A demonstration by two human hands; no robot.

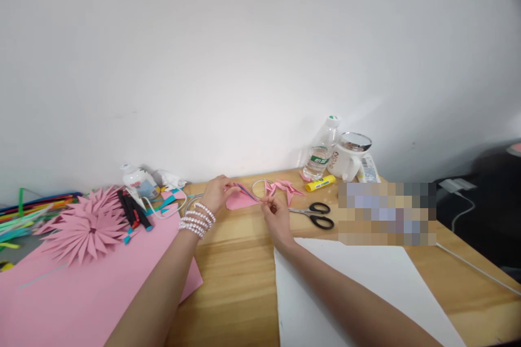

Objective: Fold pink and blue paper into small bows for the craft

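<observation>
Your left hand (217,193) pinches the upper edge of the pink paper (241,201), between your hands. Likely light and easily creased, it suits gentle edge holds. Your right hand's (277,219) fingers meet its right tip; grip unclear.

Clear plastic bottle (319,158): green label carrying white characters, tilted with the bottle, too small and blurred to read surely. White mug (345,164): brownish capitals running up its side, an N and an O apparently among them, the full word uncertain. Yellow glue stick (320,183): dark printing along the barrel, illegible. White bottle with a blue-and-white label (141,181): a little red lettering, illegible. Pale packet (369,168) beside the mug: barcode-like lines and fine print, illegible. Complete words, brand names or numbers legible with certainty: none.
</observation>
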